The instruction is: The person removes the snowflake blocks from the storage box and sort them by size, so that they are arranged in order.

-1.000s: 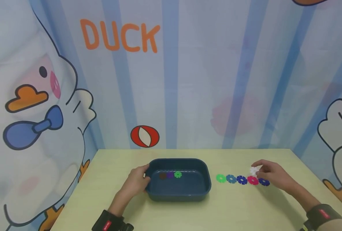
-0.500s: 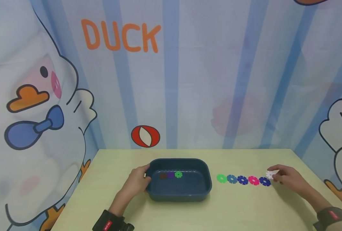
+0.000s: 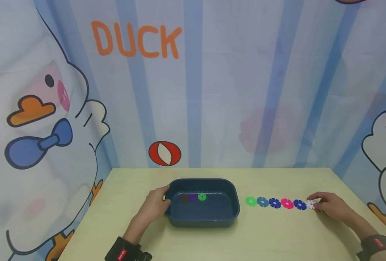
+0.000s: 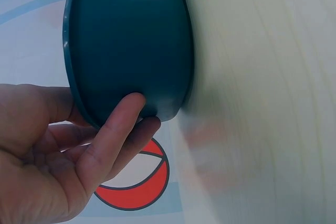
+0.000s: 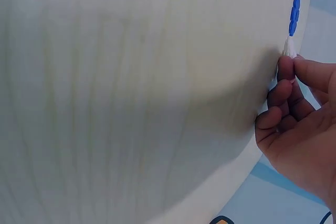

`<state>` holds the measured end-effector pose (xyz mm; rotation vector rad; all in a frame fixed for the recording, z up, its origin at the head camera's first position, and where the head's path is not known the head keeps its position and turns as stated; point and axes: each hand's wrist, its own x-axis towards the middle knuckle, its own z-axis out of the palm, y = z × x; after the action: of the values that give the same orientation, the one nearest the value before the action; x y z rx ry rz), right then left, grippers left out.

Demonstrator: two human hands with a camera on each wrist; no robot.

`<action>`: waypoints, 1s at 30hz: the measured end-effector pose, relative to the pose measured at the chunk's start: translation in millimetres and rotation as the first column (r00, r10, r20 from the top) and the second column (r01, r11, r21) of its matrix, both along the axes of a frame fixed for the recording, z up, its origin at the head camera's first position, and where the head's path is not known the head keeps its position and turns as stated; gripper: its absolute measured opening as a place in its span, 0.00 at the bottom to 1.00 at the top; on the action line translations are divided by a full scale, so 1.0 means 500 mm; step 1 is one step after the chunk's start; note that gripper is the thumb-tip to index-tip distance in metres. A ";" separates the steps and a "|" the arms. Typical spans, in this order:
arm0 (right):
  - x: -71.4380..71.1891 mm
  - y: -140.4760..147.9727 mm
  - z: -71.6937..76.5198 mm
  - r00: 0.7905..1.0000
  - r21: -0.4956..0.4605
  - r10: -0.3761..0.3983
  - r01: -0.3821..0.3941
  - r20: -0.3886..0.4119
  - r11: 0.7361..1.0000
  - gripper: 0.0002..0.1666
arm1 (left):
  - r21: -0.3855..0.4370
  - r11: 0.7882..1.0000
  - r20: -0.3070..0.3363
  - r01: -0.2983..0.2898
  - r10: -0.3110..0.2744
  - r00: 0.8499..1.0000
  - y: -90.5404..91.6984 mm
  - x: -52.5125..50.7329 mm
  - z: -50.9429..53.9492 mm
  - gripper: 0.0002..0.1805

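My left hand [image 3: 154, 206] grips the left end of a dark blue tray [image 3: 202, 223]; in the left wrist view its fingers lie against the tray's end wall [image 4: 131, 40]. Inside the tray are a brown disc [image 3: 184, 197], a purple disc [image 3: 193, 197] and a green disc [image 3: 202, 197]. My right hand [image 3: 334, 207] pinches a white notched disc [image 3: 310, 204] between thumb and finger, at the right end of a row. Beside it lies a dark blue disc [image 3: 299, 204]; whether the two touch is unclear.
Leftward along the row on the pale table [image 3: 212, 244] come a pink disc [image 3: 287, 203], another dark blue disc [image 3: 274, 203], a lighter blue disc [image 3: 262, 202] and a green disc [image 3: 250, 201]. A printed curtain [image 3: 225, 83] stands behind the table.
My right hand has moved right and down, carrying the white disc from above the pink disc to the row's right end. My left hand has stayed on the tray.
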<state>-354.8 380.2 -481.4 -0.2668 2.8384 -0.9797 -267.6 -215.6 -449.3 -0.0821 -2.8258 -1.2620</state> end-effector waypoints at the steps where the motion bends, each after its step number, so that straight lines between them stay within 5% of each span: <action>1: 0.000 0.000 0.000 1.000 0.006 -0.002 0.002 -0.001 1.000 0.18 | -0.004 1.000 -0.001 0.000 0.000 1.000 0.000 0.000 0.001 0.33; 19: 0.005 -0.004 0.005 0.998 0.063 -0.017 0.021 -0.055 0.998 0.19 | -0.004 1.000 0.006 -0.004 0.004 1.000 0.001 0.003 0.001 0.33; 30: 0.022 -0.094 0.039 0.998 -0.188 0.045 -0.050 -0.032 0.981 0.22 | 0.002 1.000 0.013 -0.005 0.005 1.000 0.001 -0.001 0.003 0.32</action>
<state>-343.6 332.9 -462.0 -0.3679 2.7511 -1.2467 -268.0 -214.8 -448.0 -0.0667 -2.8332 -1.2691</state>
